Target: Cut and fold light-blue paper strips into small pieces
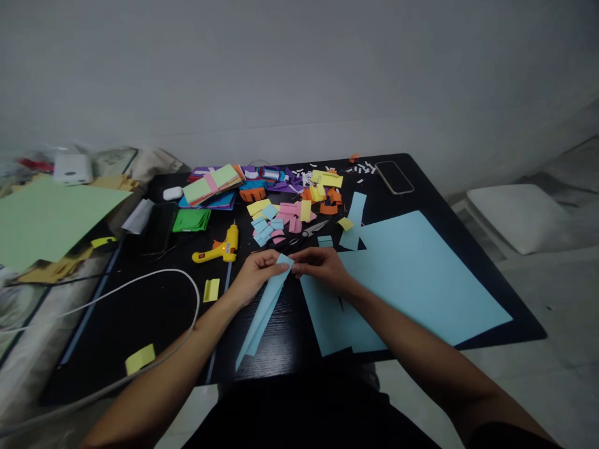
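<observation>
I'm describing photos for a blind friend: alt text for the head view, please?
A person's left hand pinches the far end of a folded blue paper strip over a black table, the right hand at the strip's tip. Blue sheets lie on the right; a yellow glue gun, scissors and colourful paper pieces lie beyond.

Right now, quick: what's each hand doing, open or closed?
Left hand: closed, holding the folded blue paper.
Right hand: closed at that paper's upper end; whether it grips can't be told.

head view | from above the bench's [290, 340] near edge | faces forward and down | benchtop close, mid-frame | wall [281, 75] farther off, across the top
</observation>
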Tool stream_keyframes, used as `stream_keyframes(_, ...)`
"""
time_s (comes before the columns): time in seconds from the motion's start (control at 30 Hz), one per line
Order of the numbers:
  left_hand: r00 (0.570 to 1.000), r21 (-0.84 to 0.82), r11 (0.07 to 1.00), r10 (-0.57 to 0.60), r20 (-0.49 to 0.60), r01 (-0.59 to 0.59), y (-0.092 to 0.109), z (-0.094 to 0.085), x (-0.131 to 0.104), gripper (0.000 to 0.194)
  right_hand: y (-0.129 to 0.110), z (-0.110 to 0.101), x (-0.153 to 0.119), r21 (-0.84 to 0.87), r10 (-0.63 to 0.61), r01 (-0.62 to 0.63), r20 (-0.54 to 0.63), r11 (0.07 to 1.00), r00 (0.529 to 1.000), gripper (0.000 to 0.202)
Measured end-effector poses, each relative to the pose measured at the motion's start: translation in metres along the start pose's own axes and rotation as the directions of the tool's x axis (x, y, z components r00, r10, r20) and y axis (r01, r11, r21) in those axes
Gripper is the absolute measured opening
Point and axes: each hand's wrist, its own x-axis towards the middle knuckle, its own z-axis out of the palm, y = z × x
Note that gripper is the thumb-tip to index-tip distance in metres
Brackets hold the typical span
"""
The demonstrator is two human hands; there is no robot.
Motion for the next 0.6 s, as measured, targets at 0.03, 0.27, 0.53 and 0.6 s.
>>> stream_keyframes(0.03,1.000,0.005,1.000,-0.011,0.001,0.011,0.000,0.000,0.000,0.029,0.000,0.000,0.000,-0.013,-0.008,0.008,0.003,1.000,1.000,0.027)
stream_keyframes(0.27,0.996,0.004,0.997,-0.077,-0.050,0.077,0.004,0.004,-0.001,0.034,0.001,-0.001,0.000,-0.065,-0.035,0.035,0.011,0.997,0.999,0.026)
stream_keyframes(0.53,0.994,0.017,0.997,-0.075,-0.074,0.077,0.009,0.007,-0.003,0.033,-0.002,0.001,-0.002,-0.076,-0.013,0.012,-0.010,0.997,1.000,0.027)
stream_keyframes(0.6,0.993,0.014,0.996,-0.087,-0.074,0.089,0.010,0.008,-0.003,0.034,-0.002,0.001,-0.002,-0.076,-0.012,0.011,-0.013,0.997,1.000,0.026)
